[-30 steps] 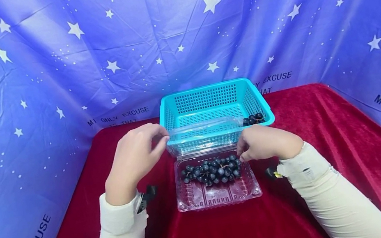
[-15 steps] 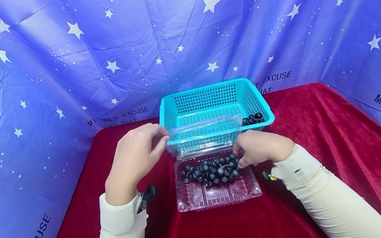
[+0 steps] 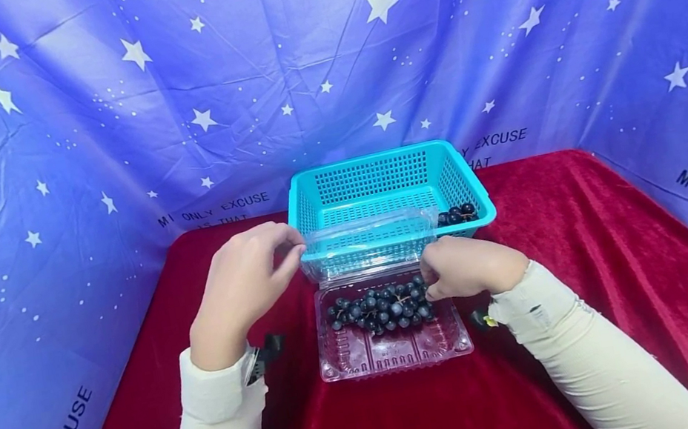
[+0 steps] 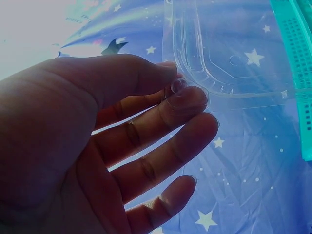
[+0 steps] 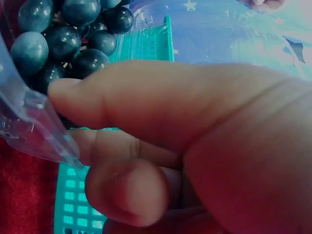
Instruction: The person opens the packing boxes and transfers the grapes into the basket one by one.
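Note:
My left hand [image 3: 242, 279] pinches the front corner of the clear plastic lid [image 4: 229, 58] between thumb and fingers, holding it raised. In the head view that lid [image 3: 368, 240] stands up behind its hinged clamshell box [image 3: 394, 358]. A bunch of dark grapes [image 3: 376, 312] lies in the base of the box. At the bunch's right end, my right hand [image 3: 473, 264] grips the outer grapes with curled fingers. The right wrist view has the thumb [image 5: 117, 95] against the grapes [image 5: 63, 41], beside the clear box wall; the fingertips are partly hidden.
A turquoise basket [image 3: 369, 160] stands right behind the box, with several more dark grapes [image 3: 457, 214] in its near right corner. Red velvet cloth [image 3: 562, 225] covers the table. A blue star-patterned curtain [image 3: 291, 50] hangs round the back and sides.
My right hand has moved left and slightly down from the box's right rim onto the bunch's end. Those grapes have shifted slightly left. The left hand stays on the lid.

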Action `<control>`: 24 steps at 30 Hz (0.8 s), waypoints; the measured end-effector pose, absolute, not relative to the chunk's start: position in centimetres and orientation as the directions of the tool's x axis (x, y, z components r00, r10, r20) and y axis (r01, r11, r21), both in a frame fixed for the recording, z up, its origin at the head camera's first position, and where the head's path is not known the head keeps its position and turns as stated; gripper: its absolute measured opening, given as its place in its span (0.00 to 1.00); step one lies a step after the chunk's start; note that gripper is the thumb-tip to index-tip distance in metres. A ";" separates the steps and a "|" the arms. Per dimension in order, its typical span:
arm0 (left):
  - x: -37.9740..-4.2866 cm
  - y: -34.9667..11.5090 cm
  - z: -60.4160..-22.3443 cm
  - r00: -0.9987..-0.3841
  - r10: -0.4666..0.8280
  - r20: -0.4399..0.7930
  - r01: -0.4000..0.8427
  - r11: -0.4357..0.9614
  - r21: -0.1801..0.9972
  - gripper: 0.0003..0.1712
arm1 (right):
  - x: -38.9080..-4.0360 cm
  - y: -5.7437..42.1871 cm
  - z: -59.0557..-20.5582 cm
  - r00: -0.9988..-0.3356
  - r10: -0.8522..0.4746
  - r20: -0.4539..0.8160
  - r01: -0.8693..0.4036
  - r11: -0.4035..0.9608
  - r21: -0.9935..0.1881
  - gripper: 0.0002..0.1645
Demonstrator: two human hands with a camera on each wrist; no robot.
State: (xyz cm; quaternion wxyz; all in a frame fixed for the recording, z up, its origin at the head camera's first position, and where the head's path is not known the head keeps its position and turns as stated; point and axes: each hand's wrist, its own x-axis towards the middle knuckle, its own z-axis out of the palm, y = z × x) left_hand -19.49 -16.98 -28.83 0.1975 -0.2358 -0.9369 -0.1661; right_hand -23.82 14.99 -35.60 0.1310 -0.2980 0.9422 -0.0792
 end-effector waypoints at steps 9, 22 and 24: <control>-19.5 -17.0 -28.9 -0.807 0.376 0.455 0.507 0.836 0.210 0.04 | -23.7 15.1 -35.6 -0.775 -0.608 -0.175 -0.565 0.789 -0.241 0.16; -19.5 -17.0 -28.9 -0.795 0.384 0.470 0.520 0.830 0.201 0.04 | -23.7 15.3 -35.6 -0.743 -0.636 -0.208 -0.549 0.757 -0.354 0.12; -19.5 -17.0 -29.0 -0.797 0.383 0.468 0.519 0.830 0.203 0.04 | -23.6 15.2 -35.5 -0.735 -0.644 -0.212 -0.549 0.749 -0.371 0.15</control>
